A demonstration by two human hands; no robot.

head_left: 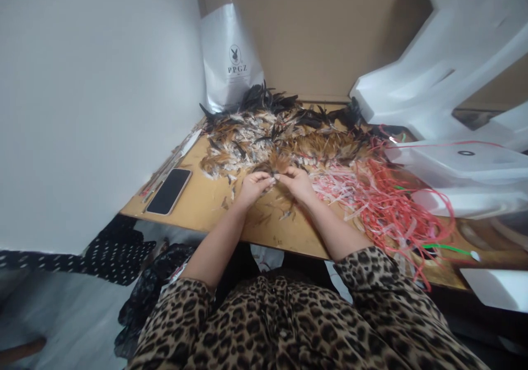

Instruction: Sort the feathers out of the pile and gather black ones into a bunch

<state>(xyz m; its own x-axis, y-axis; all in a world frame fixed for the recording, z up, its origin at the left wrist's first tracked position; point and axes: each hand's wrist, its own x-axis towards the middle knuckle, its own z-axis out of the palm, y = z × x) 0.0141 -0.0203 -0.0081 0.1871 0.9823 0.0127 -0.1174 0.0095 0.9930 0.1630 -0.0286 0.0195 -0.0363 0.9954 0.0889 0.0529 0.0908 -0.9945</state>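
Observation:
My left hand (256,187) and my right hand (297,184) meet over the wooden table (264,232), both with fingers pinched. Between them is a small bunch of brown feathers (280,164), its tips fanning away from me and its lower ends at my fingertips. Just beyond my hands spreads a large pile of loose feathers (243,139), pale, brown and black. To the right of my right hand, a tangle of pink and red plastic strips (383,199) covers the tabletop. Stray feather bits lie under my wrists.
A phone (169,191) rests at the table's left end beside a white wall (103,95). At the back stands a white bag (231,56) with a rabbit logo. On the right is a white sewing machine (466,153). Dark dotted cloth (119,254) hangs lower left.

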